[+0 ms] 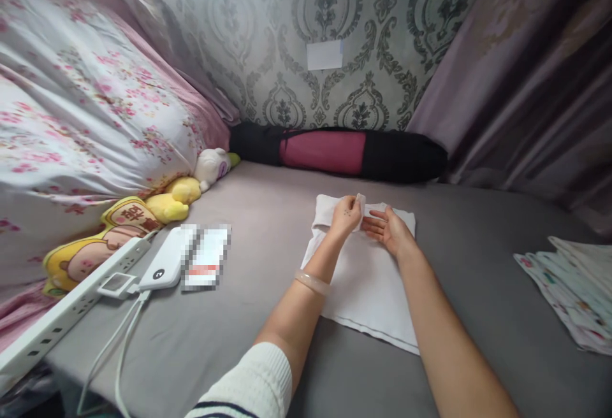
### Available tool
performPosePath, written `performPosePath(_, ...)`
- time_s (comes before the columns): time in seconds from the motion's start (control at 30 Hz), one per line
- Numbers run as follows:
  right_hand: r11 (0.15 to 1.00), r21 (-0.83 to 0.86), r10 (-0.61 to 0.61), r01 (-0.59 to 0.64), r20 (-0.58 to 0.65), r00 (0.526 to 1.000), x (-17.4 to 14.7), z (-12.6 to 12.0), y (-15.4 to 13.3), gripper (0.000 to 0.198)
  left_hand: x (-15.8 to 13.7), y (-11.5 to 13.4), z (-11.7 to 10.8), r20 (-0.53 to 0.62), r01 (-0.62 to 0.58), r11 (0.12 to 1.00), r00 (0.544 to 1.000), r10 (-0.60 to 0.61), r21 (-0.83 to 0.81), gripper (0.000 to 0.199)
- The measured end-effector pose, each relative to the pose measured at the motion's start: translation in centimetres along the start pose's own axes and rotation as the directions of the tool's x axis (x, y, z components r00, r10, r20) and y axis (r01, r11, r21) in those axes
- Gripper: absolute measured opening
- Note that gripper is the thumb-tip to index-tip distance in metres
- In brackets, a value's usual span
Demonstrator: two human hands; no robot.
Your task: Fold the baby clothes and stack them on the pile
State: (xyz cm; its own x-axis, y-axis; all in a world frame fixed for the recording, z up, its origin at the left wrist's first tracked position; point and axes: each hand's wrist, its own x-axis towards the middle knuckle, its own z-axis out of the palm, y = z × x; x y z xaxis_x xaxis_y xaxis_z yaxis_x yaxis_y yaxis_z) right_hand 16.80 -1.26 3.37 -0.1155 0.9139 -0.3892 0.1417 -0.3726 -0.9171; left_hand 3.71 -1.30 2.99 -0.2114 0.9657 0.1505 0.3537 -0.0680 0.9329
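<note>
A white cloth garment point(366, 278) lies flat on the grey bed sheet in front of me, its far end folded over in a strip. I cannot make out which kind of garment it is. My left hand point(347, 215), with a pale bangle point(312, 281) on the wrist, pinches a raised bit of the cloth near the far edge. Just to its right, my right hand point(389, 232) is held palm inward with fingers stretched apart, over the folded part. Its fingertips come close to the pinched cloth; whether they touch it is unclear.
A stack of folded patterned cloths point(574, 297) lies at the right. On the left are a white power strip point(71, 309), a power bank point(167, 262) with cables, a blurred flat item point(208, 255) and plush toys point(169, 201). A black and red long bag point(325, 150) lines the wall.
</note>
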Motion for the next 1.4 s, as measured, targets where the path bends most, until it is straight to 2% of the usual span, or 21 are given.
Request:
performPosePath(0.17,0.992,0.126,0.027,-0.017,-0.078,0.997,0.6,0.1,0.1,0.056,-1.2,0.7,1.2,0.162,-0.065,0.995,0.985,0.052,0.077,0.03)
performPosePath(0.33,0.987,0.158,-0.011,0.037,-0.163,0.987,1.0,0.1,0.7,0.035,-1.6,1.0,1.8,0.278,-0.081,0.997,0.957,0.079,-0.006,0.03)
performPosePath(0.4,0.985,0.161,-0.027,0.057,-0.182,0.983,1.1,0.0,0.9,0.023,-1.3,0.9,1.3,0.252,-0.064,0.998,0.965,0.067,-0.019,0.029)
performPosePath(0.47,0.988,0.136,-0.043,0.073,-0.207,0.977,1.1,-0.2,1.0,0.012,-0.7,0.4,0.1,0.18,-0.033,0.999,0.983,0.036,-0.015,0.03)
performPosePath(0.53,0.992,0.09,-0.069,0.093,-0.239,0.968,1.2,-0.6,1.1,0.011,0.0,-0.3,-1.5,0.091,0.002,1.0,0.996,-0.002,0.003,0.031)
performPosePath(0.6,0.992,0.023,-0.109,0.121,-0.289,0.951,1.4,-1.1,1.2,0.012,0.5,-1.2,-3.2,0.013,0.042,0.996,0.999,-0.043,0.073,0.031)
performPosePath(0.7,0.987,-0.089,-0.159,0.136,-0.359,0.92,1.4,-1.9,1.2,0.014,0.7,-2.2,-5.3,-0.065,0.107,0.957,0.994,-0.092,0.27,0.035)
performPosePath(0.8,0.982,-0.156,-0.159,0.105,-0.387,0.908,1.4,-2.6,1.1,0.019,0.3,-2.6,-6.2,-0.061,0.154,0.881,0.988,-0.142,0.447,0.044)
performPosePath(0.9,0.965,-0.254,-0.163,0.061,-0.403,0.9,1.7,-3.3,1.2,0.023,-0.3,-2.7,-6.1,-0.014,0.154,0.824,0.984,-0.175,0.546,0.054)
performPosePath(1.0,0.889,-0.457,-0.216,0.01,-0.402,0.89,2.0,-4.1,1.5,0.024,-0.5,-2.9,-5.7,0.02,0.138,0.784,0.982,-0.187,0.606,0.059)
performPosePath(1.13,0.685,-0.726,-0.293,-0.068,-0.359,0.886,1.7,-4.8,1.6,0.024,-0.4,-3.5,-5.6,0.044,0.127,0.735,0.977,-0.209,0.666,0.06)
performPosePath(1.2,0.614,-0.782,-0.292,-0.108,-0.352,0.889,1.3,-4.8,1.6,0.025,-0.4,-3.7,-5.7,0.046,0.127,0.719,0.975,-0.216,0.684,0.06)
performPosePath(1.3,0.57,-0.806,-0.271,-0.161,-0.369,0.889,0.7,-4.6,1.4,0.025,-0.7,-3.1,-5.3,0.045,0.1,0.691,0.981,-0.189,0.716,0.058)
performPosePath(1.4,0.545,-0.826,-0.377,-0.144,-0.395,0.838,0.5,-4.0,1.3,0.029,-1.5,-1.7,-3.9,0.099,-0.007,0.663,0.99,-0.102,0.749,0.053)
